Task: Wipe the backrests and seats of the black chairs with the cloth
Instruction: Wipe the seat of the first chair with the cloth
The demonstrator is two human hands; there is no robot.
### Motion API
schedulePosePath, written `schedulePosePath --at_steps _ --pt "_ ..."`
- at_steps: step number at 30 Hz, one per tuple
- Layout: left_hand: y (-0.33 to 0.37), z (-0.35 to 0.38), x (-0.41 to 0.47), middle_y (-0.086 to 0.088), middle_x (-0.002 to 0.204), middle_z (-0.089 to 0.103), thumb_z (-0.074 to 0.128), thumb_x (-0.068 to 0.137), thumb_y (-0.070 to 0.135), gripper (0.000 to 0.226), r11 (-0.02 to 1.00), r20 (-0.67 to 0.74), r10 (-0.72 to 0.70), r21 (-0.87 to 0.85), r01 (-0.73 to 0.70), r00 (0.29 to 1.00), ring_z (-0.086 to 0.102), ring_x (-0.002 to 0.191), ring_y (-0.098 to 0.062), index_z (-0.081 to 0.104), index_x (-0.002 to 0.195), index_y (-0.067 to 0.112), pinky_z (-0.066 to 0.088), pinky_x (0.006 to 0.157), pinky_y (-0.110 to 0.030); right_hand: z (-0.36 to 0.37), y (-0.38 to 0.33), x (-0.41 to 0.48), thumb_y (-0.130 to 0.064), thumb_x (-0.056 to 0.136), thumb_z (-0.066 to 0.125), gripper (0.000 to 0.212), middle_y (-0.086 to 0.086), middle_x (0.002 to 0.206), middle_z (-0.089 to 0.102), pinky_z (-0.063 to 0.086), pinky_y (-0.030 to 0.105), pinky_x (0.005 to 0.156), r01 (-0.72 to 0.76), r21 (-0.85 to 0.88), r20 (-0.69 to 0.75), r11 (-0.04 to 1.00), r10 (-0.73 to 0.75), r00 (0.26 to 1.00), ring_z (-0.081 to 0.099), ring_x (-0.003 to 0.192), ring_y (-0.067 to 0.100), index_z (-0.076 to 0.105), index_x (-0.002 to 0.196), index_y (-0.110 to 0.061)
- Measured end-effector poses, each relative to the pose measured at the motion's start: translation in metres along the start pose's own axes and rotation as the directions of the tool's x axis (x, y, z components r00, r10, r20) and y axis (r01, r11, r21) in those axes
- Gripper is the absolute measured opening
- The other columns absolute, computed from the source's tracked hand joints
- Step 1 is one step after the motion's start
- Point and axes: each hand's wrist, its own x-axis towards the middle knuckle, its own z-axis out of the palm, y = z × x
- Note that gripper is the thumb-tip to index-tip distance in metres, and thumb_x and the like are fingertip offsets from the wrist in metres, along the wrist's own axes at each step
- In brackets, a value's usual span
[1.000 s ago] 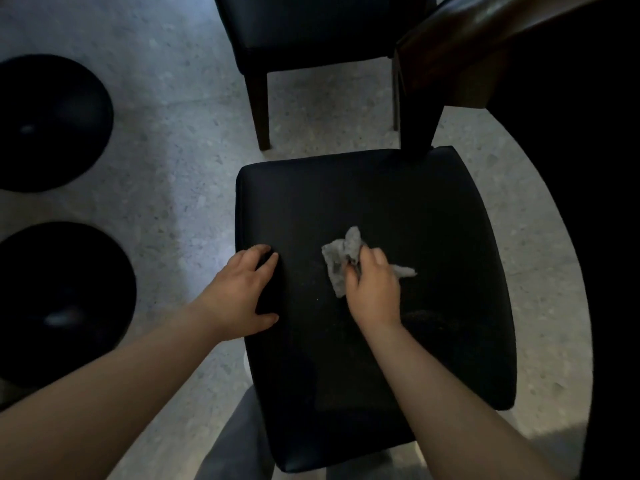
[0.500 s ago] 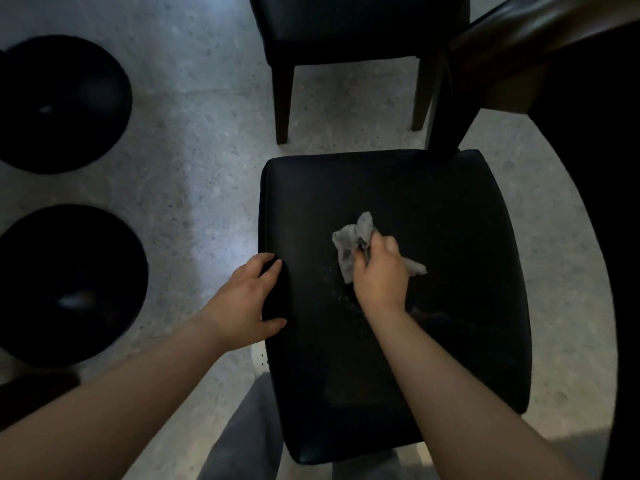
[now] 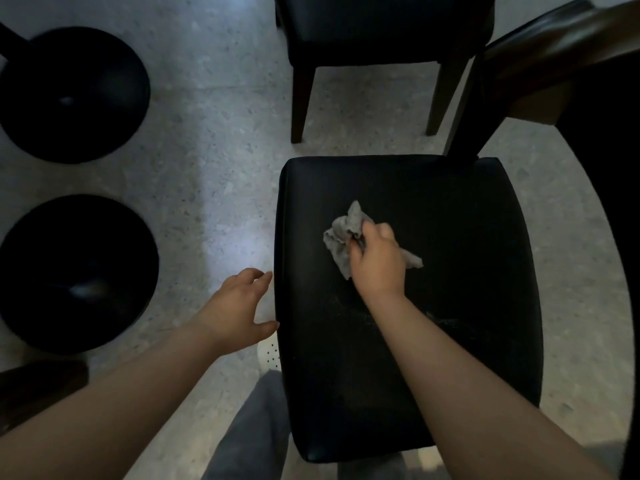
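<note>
Black seat under right hand, curled grip around cloth

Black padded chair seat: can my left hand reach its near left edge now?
Probably yes: the open left hand hovers beside the left edge of the black padded chair seat, nothing between them.

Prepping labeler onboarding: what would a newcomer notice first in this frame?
The right hand grips a crumpled gray cloth on the black seat, center frame. The left hand is open just off the seat's left edge, over the floor. Two round black stools sit at far left, and a second chair stands at top.
</note>
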Motion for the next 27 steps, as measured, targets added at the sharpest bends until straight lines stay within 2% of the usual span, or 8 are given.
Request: schedulePosePath --at_steps 3,8,11,14,19,22,24,27 --pt "-0.003 0.0 -0.004 -0.001 0.149 0.034 0.063 0.087 0.051 0.086 0.999 0.031 -0.046 -0.021 0.047 0.998 0.038 0.133 -0.019 0.022 0.155 0.016 0.035 0.107 -0.026 0.014 0.003 -0.034 -0.025 0.096 0.055 0.032 0.004 0.11 0.052 0.042 0.026 0.072 0.089 -0.031 0.058 0.996 -0.088 0.994 0.053 0.085 0.012 0.054 0.128 -0.018" --pt "-0.011 0.0 -0.014 -0.002 0.146 0.038 0.063 0.087 0.05 0.084 0.995 0.047 -0.092 -0.031 0.093 0.995 0.04 0.132 -0.019 0.025 0.153 0.015 0.036 0.105 -0.026 0.01 0.014 -0.085 -0.029 0.092 0.059 0.026 -0.002 0.103 0.054 0.051 0.036 0.075 0.191 0.079 0.33 0.978 -0.206 0.921 0.059 0.09 0.017 0.06 0.118 -0.022" --pt "-0.015 0.001 -0.02 -0.001 0.145 0.038 0.063 0.088 0.05 0.082 0.992 0.056 -0.114 -0.04 0.116 0.992 0.041 0.13 -0.018 0.026 0.153 0.016 0.037 0.104 -0.026 0.005 -0.004 -0.065 -0.026 0.091 0.06 0.024 -0.001 0.101 0.053 0.047 0.032 0.067 0.244 0.11 0.199 0.964 -0.262 0.944 0.056 0.085 0.015 0.062 0.115 -0.019" --pt "-0.019 0.002 -0.023 0.0 0.145 0.039 0.063 0.088 0.05 0.082 0.99 0.039 -0.128 -0.053 0.13 0.991 0.041 0.13 -0.017 0.026 0.153 0.017 0.037 0.103 -0.025 0.015 -0.03 -0.028 -0.025 0.094 0.058 0.025 0.003 0.108 0.051 0.046 0.031 0.071 0.222 0.015 0.053 0.975 -0.222 0.974 0.055 0.089 0.018 0.061 0.118 -0.02" --pt "-0.028 -0.001 -0.03 0.0 0.145 0.038 0.063 0.087 0.051 0.082 0.982 0.04 -0.179 -0.061 0.181 0.983 0.042 0.13 -0.017 0.028 0.153 0.016 0.039 0.103 -0.026 0.037 -0.035 -0.05 -0.024 0.095 0.056 0.027 0.005 0.108 0.053 0.041 0.028 0.073 0.252 -0.079 0.136 0.964 -0.24 0.961 0.056 0.093 0.02 0.059 0.122 -0.019" --pt "-0.031 -0.004 -0.037 0.001 0.145 0.039 0.062 0.087 0.052 0.081 0.978 0.055 -0.199 -0.049 0.202 0.978 0.043 0.129 -0.017 0.03 0.152 0.017 0.04 0.102 -0.027 0.036 -0.022 -0.088 -0.023 0.095 0.054 0.029 0.001 0.108 0.051 0.046 0.029 0.079 0.332 -0.051 0.366 0.942 -0.292 0.884 0.055 0.093 0.017 0.059 0.123 -0.023" --pt "-0.03 -0.007 -0.043 0.0 0.145 0.039 0.061 0.088 0.052 0.079 0.977 0.062 -0.208 -0.036 0.211 0.976 0.043 0.129 -0.017 0.03 0.152 0.017 0.039 0.101 -0.025 0.031 -0.019 -0.104 -0.027 0.095 0.054 0.03 -0.002 0.109 0.052 0.047 0.028 0.08 0.303 -0.026 0.466 0.953 -0.256 0.847 0.056 0.093 0.015 0.06 0.124 -0.026" --pt "-0.022 -0.015 -0.051 0.0 0.141 0.042 0.061 0.088 0.052 0.073 0.977 0.079 -0.207 -0.038 0.211 0.975 0.046 0.125 -0.017 0.037 0.147 0.017 0.042 0.099 -0.027 0.012 -0.018 -0.111 -0.028 0.094 0.058 0.027 -0.005 0.106 0.052 0.043 0.022 0.074 0.137 0.048 0.374 0.989 -0.145 0.916 0.056 0.09 0.012 0.064 0.12 -0.025"
